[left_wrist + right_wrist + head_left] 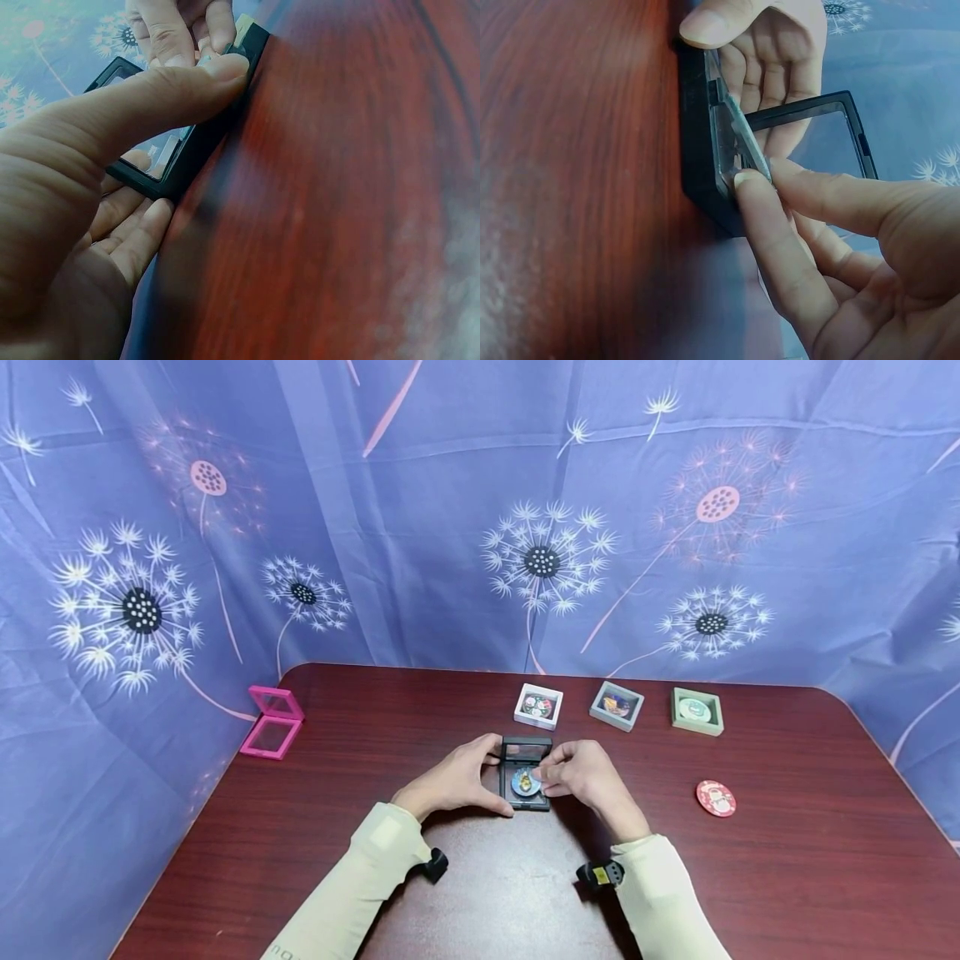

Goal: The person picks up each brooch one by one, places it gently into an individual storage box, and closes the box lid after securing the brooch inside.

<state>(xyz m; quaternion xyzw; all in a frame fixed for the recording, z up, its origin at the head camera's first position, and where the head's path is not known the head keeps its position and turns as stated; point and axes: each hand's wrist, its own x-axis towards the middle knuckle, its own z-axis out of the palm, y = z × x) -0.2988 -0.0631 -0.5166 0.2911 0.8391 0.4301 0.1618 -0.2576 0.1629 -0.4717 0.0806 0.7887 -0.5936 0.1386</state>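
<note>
On the table in front of me lies a black display case [535, 807] with its windowed lid [527, 750] raised at the back. My left hand [459, 774] grips the case from the left, thumb on its front edge and fingers toward the back. My right hand [588, 774] pinches a round blue disc [525, 782] with a yellow figure at its right edge. In the right wrist view the disc [744, 133] appears edge-on, tilted, its far edge against the clear film inside the case. Whether its near edge touches the film I cannot tell.
White [537, 722], grey [611, 717] and green [697, 727] cases stand along the back, each with a round disc inside. A loose red disc [716, 798] lies on the right. An open pink case [271, 737] stands far left. A patterned cloth [450, 527] hangs behind the table.
</note>
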